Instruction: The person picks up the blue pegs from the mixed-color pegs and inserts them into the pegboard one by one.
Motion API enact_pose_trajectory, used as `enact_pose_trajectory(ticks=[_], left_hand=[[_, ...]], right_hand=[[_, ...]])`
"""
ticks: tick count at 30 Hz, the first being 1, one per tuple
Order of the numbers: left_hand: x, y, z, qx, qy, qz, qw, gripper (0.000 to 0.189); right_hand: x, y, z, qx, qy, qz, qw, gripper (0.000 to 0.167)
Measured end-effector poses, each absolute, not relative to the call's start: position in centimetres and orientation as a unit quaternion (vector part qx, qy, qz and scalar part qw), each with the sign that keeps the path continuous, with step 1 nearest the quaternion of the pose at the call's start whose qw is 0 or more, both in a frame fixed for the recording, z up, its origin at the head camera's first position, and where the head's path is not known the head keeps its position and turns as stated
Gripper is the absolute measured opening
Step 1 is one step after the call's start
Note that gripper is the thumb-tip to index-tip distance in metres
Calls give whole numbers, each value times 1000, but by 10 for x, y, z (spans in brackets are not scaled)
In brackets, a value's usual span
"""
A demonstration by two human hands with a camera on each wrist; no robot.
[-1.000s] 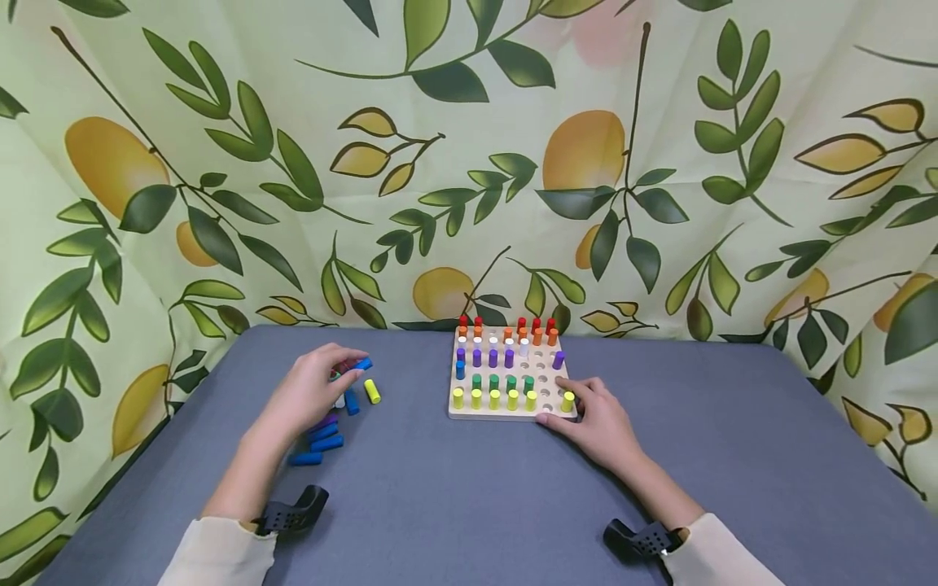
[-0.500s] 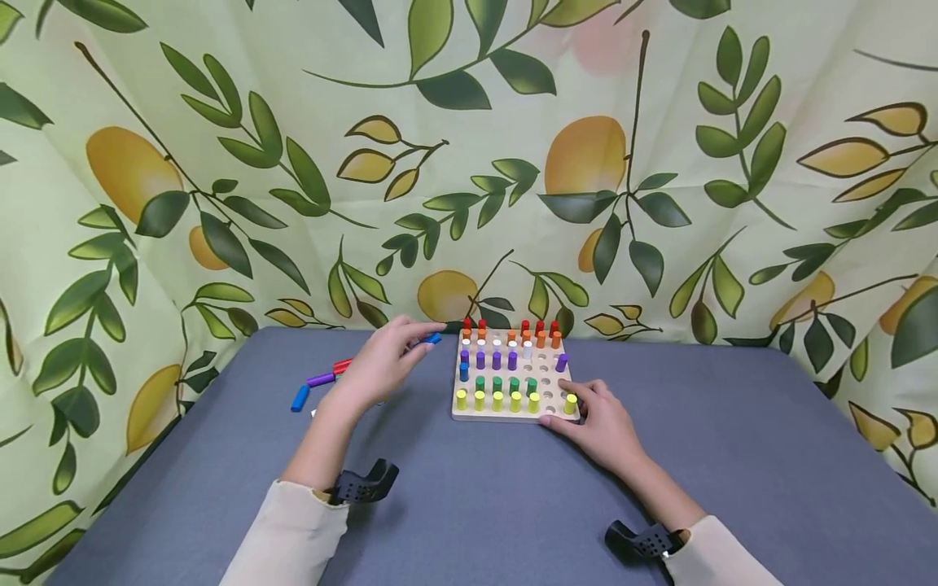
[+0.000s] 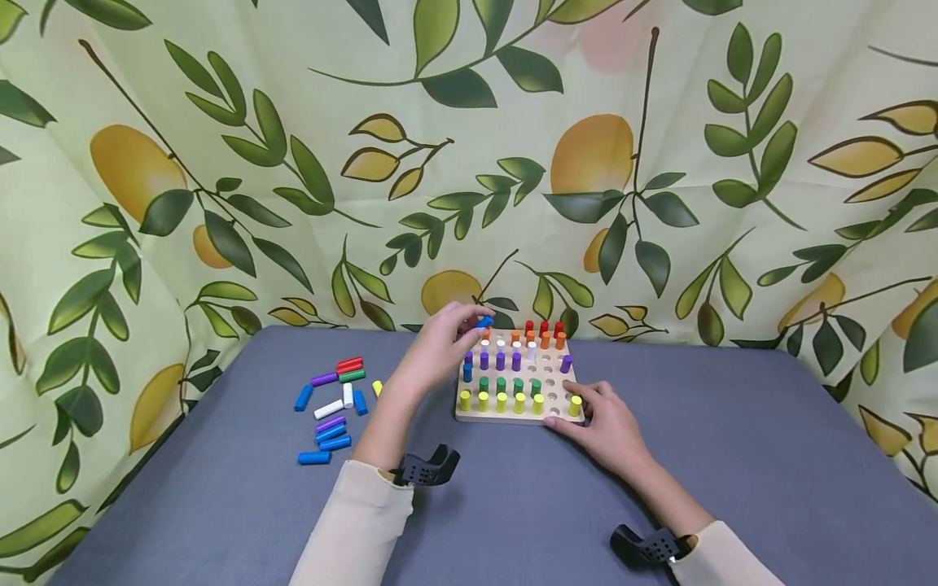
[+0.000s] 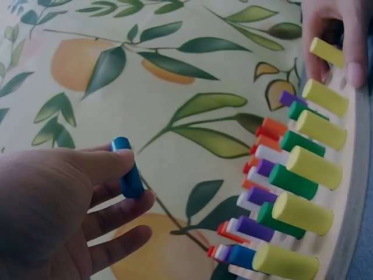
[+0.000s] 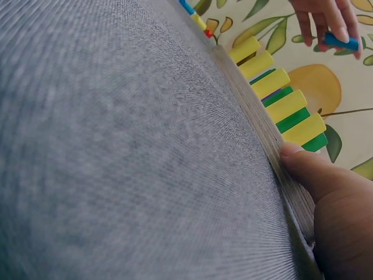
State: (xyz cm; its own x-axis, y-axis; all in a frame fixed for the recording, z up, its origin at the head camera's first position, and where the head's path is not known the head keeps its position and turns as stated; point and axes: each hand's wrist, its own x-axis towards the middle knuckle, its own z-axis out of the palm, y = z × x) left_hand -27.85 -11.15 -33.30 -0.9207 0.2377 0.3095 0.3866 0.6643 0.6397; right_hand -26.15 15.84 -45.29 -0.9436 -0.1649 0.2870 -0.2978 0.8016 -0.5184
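Note:
A wooden pegboard lies on the table with rows of yellow, green, blue, purple, white, orange and red pegs upright in it; some holes on its right side are bare. My left hand pinches a blue peg between thumb and fingers, in the air over the board's back left corner. The left wrist view shows this peg tilted and clear of the other pegs. My right hand grips the board's front right corner, its thumb against the front edge, beside a lone yellow peg.
Left of the board, loose pegs lie scattered on the grey cloth: several blue ones such as a front blue peg, plus white pegs, purple, red, green and yellow. A leaf-patterned curtain hangs behind the table's back edge.
My left hand has carried the blue peg rightward from the loose pile to above the board's back left corner, uncovering the pile. My right hand keeps its hold on the board.

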Motion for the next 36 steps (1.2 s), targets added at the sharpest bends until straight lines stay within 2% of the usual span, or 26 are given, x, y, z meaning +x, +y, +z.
enact_pose_trajectory(ticks=[27,36], left_hand=[[-291,-108,-366,-108,-926,-352,81,21],[-296,-106,-381,-115,-937,-322,68,22]], right_hand=[[-260,160,-453,121,-942,290,116,71],[-260,161,-454,128,-940,291,125,69]])
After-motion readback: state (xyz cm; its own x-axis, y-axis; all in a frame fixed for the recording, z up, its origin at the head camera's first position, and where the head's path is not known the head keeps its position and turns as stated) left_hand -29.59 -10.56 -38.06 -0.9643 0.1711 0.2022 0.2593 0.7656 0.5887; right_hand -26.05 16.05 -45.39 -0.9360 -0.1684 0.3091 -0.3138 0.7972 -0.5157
